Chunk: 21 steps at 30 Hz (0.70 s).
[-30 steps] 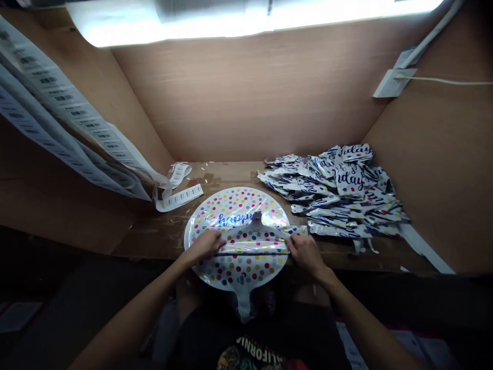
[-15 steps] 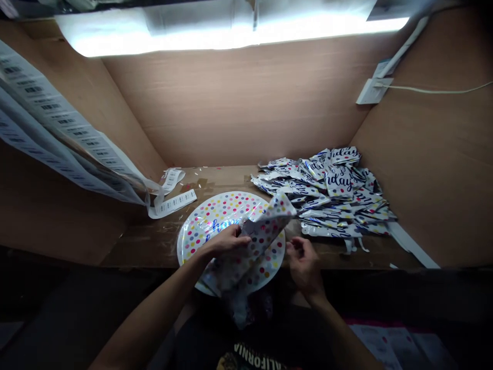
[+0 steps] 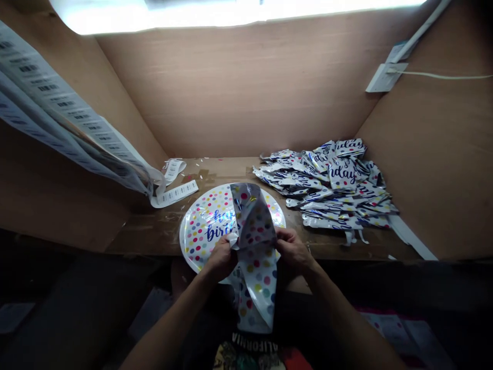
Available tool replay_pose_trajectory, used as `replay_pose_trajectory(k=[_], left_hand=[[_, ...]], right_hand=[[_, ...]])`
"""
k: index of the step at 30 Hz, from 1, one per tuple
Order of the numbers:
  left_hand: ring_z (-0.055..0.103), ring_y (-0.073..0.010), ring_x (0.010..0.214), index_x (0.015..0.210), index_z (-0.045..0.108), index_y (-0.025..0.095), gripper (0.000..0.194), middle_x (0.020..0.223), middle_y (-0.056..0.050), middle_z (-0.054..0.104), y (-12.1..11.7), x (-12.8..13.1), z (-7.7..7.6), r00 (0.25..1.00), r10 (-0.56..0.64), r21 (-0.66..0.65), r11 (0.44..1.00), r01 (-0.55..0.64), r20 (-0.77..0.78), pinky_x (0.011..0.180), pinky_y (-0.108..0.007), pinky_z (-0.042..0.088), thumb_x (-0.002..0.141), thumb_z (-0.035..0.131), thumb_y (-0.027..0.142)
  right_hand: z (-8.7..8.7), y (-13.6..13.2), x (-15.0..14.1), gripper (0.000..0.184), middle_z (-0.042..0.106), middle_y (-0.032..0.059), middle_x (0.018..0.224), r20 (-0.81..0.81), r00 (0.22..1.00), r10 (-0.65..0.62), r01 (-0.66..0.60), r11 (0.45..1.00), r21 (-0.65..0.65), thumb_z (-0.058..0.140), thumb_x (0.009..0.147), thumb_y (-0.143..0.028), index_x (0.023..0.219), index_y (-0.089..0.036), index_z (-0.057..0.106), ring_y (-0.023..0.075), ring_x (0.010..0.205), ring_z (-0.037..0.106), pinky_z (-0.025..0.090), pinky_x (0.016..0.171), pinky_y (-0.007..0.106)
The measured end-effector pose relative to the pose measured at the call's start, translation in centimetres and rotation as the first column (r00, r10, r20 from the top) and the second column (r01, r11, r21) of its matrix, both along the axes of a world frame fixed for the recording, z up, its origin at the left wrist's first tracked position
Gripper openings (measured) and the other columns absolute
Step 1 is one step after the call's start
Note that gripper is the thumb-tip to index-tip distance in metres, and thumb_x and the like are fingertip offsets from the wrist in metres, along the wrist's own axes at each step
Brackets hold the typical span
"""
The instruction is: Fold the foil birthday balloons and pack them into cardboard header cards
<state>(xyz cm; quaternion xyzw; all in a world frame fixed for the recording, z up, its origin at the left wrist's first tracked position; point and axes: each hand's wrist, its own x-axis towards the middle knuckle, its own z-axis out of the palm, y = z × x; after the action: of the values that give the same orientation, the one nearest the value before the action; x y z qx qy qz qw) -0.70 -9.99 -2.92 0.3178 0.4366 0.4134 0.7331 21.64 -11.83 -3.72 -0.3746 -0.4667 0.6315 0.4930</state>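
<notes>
Between my hands is a polka-dot foil balloon (image 3: 257,277), folded into a long strip that runs toward my lap. My left hand (image 3: 223,257) pinches its left edge, where a small white tab sticks out. On the opposite edge, my right hand (image 3: 292,250) grips the foil with closed fingers. Underneath lies a flat round foil balloon (image 3: 204,210) with coloured dots and blue lettering, partly covered by the strip. A pile of folded foil balloons (image 3: 335,190) with dots and dark lettering rests to the right.
Long strips of barcode labels (image 3: 77,113) hang at the left, their ends (image 3: 177,194) curling onto the brown cardboard surface (image 3: 219,165). Cardboard walls (image 3: 231,92) surround it on three sides. A white power socket (image 3: 386,77) with a cable is on the right; a bright lamp (image 3: 231,15) hangs above.
The folded balloon has turned from lying crosswise to pointing lengthwise toward my lap. My right hand let go of it, then took hold again; my left hand stayed on it.
</notes>
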Motion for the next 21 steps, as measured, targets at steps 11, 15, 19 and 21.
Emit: replay_pose_trajectory(k=[11, 15, 19, 21], left_hand=[[0.073, -0.0274, 0.096, 0.103, 0.075, 0.015, 0.046, 0.098, -0.011, 0.078, -1.9, -0.8, -1.8, 0.924, -0.374, 0.027, 0.926, 0.377, -0.086, 0.087, -0.036, 0.056, 0.068, 0.090, 0.041], [0.072, -0.0245, 0.094, 0.107, 0.072, 0.015, 0.039, 0.102, -0.009, 0.077, -2.4, -0.1, -2.1, 0.974, -0.214, 0.074, 0.973, 0.220, -0.081, 0.089, -0.036, 0.056, 0.077, 0.083, 0.038], [0.070, -0.0213, 0.087, 0.114, 0.069, 0.018, 0.039, 0.099, -0.006, 0.076, -2.5, -0.3, -1.7, 0.970, -0.219, 0.089, 0.969, 0.228, -0.104, 0.083, -0.033, 0.056, 0.080, 0.077, 0.034], [0.066, -0.0175, 0.074, 0.103, 0.072, 0.017, 0.027, 0.085, -0.003, 0.074, -2.4, -0.9, -1.6, 0.967, -0.207, 0.110, 0.968, 0.224, -0.150, 0.071, -0.028, 0.052, 0.080, 0.073, 0.030]], right_hand=[[-3.1, -0.3, 0.1, 0.025, 0.065, 0.0016, 0.092, 0.156, 0.943, -0.295, 0.291, 0.956, 0.043, 0.065, 0.089, -0.040, 0.108, -0.027, 0.076, 0.0168, 0.079, 0.059, 0.051, 0.071, 0.028], [-3.3, -1.8, -0.2, 0.055, 0.072, 0.0024, 0.098, -0.013, 0.999, -0.042, 0.038, 0.969, -0.246, 0.069, 0.090, -0.056, 0.134, -0.027, 0.058, 0.0188, 0.077, 0.067, 0.056, 0.075, 0.033], [-2.8, -3.0, -0.9, 0.045, 0.075, 0.0041, 0.100, -0.050, 0.999, -0.002, -0.010, 0.972, -0.233, 0.079, 0.085, -0.044, 0.122, -0.024, 0.065, 0.0203, 0.081, 0.069, 0.056, 0.079, 0.034], [-2.6, -3.2, -1.1, 0.033, 0.074, 0.0020, 0.090, -0.086, 0.993, -0.084, 0.063, 0.972, -0.226, 0.078, 0.085, -0.042, 0.111, -0.024, 0.069, 0.0183, 0.072, 0.066, 0.055, 0.072, 0.032]])
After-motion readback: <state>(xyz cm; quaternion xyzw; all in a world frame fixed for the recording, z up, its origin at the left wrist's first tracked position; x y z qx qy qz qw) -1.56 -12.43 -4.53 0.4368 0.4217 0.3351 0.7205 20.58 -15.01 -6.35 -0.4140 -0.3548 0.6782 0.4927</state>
